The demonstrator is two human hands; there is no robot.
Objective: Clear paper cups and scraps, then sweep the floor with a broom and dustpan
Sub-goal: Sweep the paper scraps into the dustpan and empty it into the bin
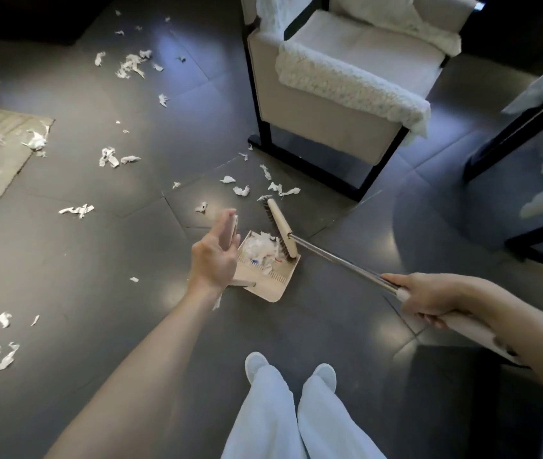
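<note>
Broom (282,226) head on dustpan (273,286), scraps (260,251) inside.
My right hand (429,299) grips its handle, left hand (215,256) holds the dustpan handle; armchair (323,127) just behind.

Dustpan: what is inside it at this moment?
The dustpan holds white paper scraps with small red and blue bits. The broom head lies over its far right side and the left hand covers its left edge; what is beneath those cannot be seen.

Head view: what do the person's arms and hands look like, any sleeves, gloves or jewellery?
The left forearm and right forearm are bare; no sleeve edge is in view. The left hand and right hand wear no gloves, and no watch, ring or bracelet shows at either wrist. No markings are visible.
</note>
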